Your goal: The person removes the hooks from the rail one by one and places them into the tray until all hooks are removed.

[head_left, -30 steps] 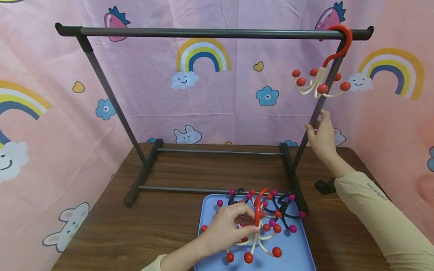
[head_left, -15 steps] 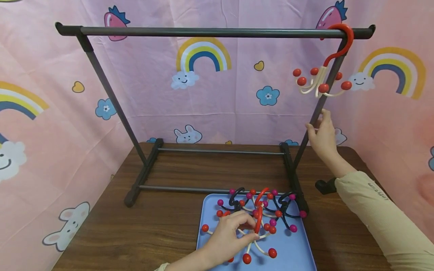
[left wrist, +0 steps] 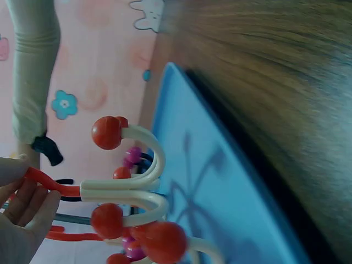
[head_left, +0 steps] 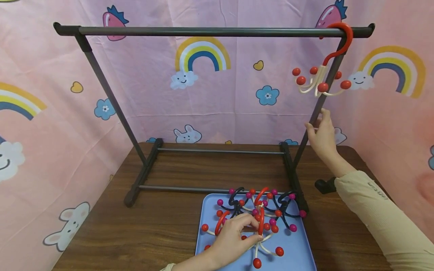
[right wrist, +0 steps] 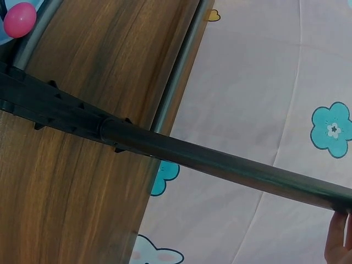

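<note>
My left hand pinches the red hook of a cream hanger with red ball tips between thumb and fingers. In the left wrist view this hanger stands off the blue tray, its shadow falling on the surface. Other ball-tipped hangers crowd the tray in the head view, among them a black one with magenta balls and a red-hooked one partly behind the hand. My right hand grips the right upright of the dark metal rack, thumb on its near side; some fingers are hidden.
One red-hooked hanger hangs at the right end of the rack's top bar. The rack's feet stand on the brown wooden table, beside the tray. A black knob-like part lies under the right forearm. Printed cloth surrounds the table.
My left hand has shifted slightly right and nearer the front edge, with the pinched hanger turning a little. Another red hook now shows left of it. The right hand stays on the upright.
</note>
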A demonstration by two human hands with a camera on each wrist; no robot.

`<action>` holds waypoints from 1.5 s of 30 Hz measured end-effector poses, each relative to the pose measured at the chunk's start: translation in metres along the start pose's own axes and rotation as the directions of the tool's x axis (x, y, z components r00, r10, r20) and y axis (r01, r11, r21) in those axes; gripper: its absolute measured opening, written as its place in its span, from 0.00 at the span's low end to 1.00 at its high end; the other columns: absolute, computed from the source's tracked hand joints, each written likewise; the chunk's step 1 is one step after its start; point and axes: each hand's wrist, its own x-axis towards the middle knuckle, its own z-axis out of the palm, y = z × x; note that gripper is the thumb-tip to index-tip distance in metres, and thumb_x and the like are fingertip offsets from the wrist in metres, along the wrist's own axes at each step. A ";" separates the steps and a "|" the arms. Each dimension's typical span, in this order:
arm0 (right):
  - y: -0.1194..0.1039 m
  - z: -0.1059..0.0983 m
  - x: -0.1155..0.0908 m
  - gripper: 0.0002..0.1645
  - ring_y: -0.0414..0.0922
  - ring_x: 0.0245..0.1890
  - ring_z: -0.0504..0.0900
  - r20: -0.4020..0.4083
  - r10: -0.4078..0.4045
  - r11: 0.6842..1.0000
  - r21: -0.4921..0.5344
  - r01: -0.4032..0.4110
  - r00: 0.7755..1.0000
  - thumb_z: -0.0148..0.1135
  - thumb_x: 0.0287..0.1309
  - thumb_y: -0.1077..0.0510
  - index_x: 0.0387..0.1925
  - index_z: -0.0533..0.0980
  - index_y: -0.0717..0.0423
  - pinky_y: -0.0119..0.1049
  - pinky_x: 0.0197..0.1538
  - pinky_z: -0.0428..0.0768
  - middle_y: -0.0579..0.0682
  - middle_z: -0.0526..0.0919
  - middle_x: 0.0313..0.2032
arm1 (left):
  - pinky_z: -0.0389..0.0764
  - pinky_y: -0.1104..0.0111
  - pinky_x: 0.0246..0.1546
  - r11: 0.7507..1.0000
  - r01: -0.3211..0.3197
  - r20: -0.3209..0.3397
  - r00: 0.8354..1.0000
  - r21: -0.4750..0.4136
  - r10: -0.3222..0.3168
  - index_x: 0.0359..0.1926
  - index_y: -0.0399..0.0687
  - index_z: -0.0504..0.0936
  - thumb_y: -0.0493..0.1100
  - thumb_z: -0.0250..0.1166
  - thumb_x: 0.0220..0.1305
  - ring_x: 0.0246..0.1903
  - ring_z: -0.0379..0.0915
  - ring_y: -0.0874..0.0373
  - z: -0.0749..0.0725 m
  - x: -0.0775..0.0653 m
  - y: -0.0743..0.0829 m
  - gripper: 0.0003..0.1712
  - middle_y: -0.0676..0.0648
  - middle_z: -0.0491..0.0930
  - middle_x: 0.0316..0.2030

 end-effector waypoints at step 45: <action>0.005 0.000 0.005 0.26 0.56 0.40 0.73 0.007 -0.001 1.000 0.006 0.001 1.000 0.49 0.55 0.61 0.53 0.53 0.58 0.50 0.41 0.73 0.62 0.68 0.42 | 0.71 0.75 0.39 0.942 -0.095 -0.013 0.994 0.323 0.105 0.38 0.51 0.70 0.45 0.59 0.53 0.37 0.69 0.68 -0.081 0.094 0.074 0.11 0.57 0.71 0.34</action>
